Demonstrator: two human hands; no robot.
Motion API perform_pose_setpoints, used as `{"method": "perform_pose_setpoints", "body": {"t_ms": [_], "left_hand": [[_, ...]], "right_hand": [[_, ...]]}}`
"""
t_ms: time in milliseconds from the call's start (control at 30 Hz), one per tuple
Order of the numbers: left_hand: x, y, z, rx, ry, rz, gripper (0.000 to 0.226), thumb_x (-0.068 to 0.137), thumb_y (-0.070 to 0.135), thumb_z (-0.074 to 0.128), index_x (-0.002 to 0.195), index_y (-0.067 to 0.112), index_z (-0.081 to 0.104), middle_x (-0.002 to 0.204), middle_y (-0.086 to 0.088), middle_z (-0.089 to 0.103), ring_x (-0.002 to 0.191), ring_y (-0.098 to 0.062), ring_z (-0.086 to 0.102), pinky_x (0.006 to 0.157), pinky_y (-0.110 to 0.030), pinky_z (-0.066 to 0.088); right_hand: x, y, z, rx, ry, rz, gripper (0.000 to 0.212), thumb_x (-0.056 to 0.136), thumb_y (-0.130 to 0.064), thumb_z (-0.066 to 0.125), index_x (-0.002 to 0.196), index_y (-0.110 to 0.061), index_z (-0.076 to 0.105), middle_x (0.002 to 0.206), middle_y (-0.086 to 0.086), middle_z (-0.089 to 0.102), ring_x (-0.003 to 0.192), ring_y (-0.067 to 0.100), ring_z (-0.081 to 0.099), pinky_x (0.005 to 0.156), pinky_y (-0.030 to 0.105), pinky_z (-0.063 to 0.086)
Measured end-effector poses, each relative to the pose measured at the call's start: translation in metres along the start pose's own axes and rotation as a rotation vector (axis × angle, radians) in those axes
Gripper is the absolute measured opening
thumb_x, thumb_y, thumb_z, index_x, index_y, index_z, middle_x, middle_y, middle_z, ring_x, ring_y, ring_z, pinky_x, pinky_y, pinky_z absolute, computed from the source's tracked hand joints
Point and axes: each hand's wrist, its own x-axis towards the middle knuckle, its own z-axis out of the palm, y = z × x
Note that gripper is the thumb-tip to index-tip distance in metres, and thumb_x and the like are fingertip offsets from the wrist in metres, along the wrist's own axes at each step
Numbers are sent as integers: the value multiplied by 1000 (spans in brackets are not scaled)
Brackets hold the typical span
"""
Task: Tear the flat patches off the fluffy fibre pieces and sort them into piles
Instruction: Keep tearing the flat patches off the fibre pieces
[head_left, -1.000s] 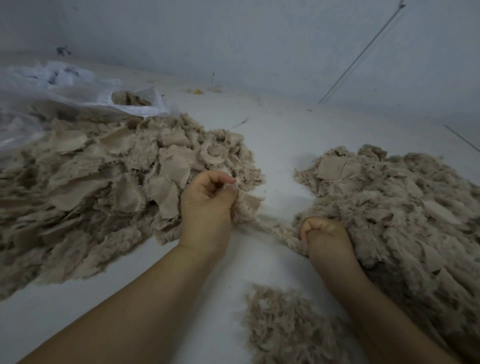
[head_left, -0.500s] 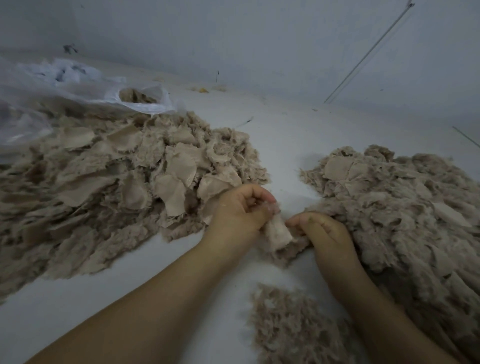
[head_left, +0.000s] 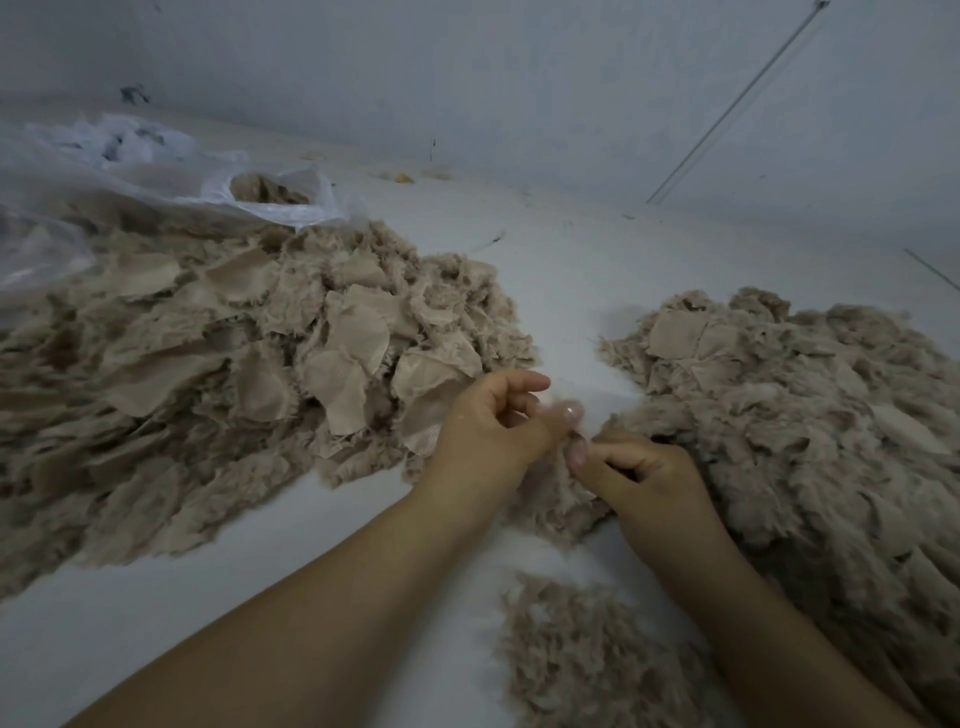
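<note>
Both hands meet near the middle of a pale table (head_left: 561, 270), working on one fluffy fibre piece (head_left: 558, 506) that lies between them. The left hand (head_left: 493, 434) has its fingers curled, the thumb and fingertips closed on a small wisp at the top of the piece, though that spot is blurred and the exact grip is hard to read. The right hand (head_left: 647, 475) is curled too, its thumb and forefinger pinching the same piece just beside the left hand's fingertips — the two hands nearly touch there. To the left spreads a large pile (head_left: 208, 374) of beige material in which many flat patches lie face up among fringed fibre; its near right edge reaches just beside the left hand. To the right sits a second large pile (head_left: 810, 426), mostly fluffy, with a few flat patches showing at its far left corner; the right hand and forearm lie against its left edge. A smaller heap of loose fluff (head_left: 587, 660) lies near the viewer, between the two forearms. At the far left a clear plastic bag (head_left: 260, 192) sags open on the table, some beige fibre visible in its mouth, touching the far side of the left pile. A grey wall (head_left: 467, 78) rises behind the table.
</note>
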Motion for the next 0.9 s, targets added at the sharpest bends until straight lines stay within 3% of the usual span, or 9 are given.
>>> {"method": "perform_pose_setpoints", "body": {"t_ms": [100, 200, 267, 433, 533, 600, 733, 833, 900], "left_hand": [[-2, -2, 2, 97, -21, 51, 3, 86, 7, 72, 89, 6, 71, 68, -6, 63, 53, -7, 52, 50, -19, 42], [-1, -3, 0, 49, 60, 49, 20, 90, 6, 66, 71, 11, 71, 53, 5, 60, 45, -3, 51, 46, -16, 41], [-1, -3, -3, 10, 91, 41, 32, 91, 6, 66, 62, 18, 69, 52, 3, 61, 45, -6, 54, 46, -17, 43], [-7, -4, 4, 10, -82, -1, 14, 91, 11, 66, 83, 9, 77, 69, -17, 69, 58, -22, 61, 53, -27, 51], [-6, -4, 5, 26, -54, 20, 13, 92, 12, 65, 87, 10, 77, 68, -7, 70, 63, -14, 63, 59, -26, 51], [-5, -5, 3, 25, 15, 33, 13, 91, 12, 65, 85, 13, 76, 61, 4, 65, 56, -7, 58, 54, -20, 46], [-7, -4, 1, -12, 67, 72, 14, 91, 14, 65, 83, 13, 76, 58, 1, 58, 54, -11, 49, 50, -21, 43], [-3, -1, -5, -28, 61, 75, 14, 91, 9, 64, 81, 6, 74, 54, 0, 54, 50, -12, 45, 48, -22, 39], [-2, 3, -14, -27, -161, 17, 12, 88, 5, 67, 78, 7, 74, 55, -1, 58, 47, -11, 45, 44, -20, 37]], "right_hand": [[0, 1, 0, 13, 8, 7, 40, 83, -27, 67, 72, 12, 68, 67, 15, 58, 65, 20, 56, 64, 27, 48], [0, -1, 0, 29, 31, 38, 33, 82, -28, 66, 77, 2, 77, 76, 14, 69, 76, 28, 66, 71, 32, 55], [0, -2, 0, 23, 37, 42, 35, 82, -30, 66, 71, 3, 74, 71, 13, 66, 69, 26, 62, 66, 32, 52], [-1, -4, 1, 35, 42, 65, 38, 85, -32, 66, 62, -2, 64, 56, 14, 55, 53, 27, 47, 52, 30, 42], [0, -3, 0, 62, 72, 81, 53, 92, -28, 60, 65, 18, 53, 60, 35, 49, 51, 38, 42, 51, 41, 39], [0, -4, 1, 130, 88, 118, 53, 94, -27, 58, 72, 21, 56, 65, 41, 51, 54, 35, 45, 53, 41, 41], [1, -2, -1, 216, 135, 176, 59, 91, -32, 58, 78, 25, 51, 67, 44, 45, 62, 29, 44, 59, 37, 38], [3, 0, -3, 288, 198, 224, 54, 96, -27, 58, 76, 22, 49, 59, 28, 43, 58, 26, 41, 57, 35, 36], [3, 0, -3, 274, 233, 229, 53, 93, -29, 60, 68, 17, 49, 54, 15, 40, 49, 20, 35, 49, 28, 32]]}}
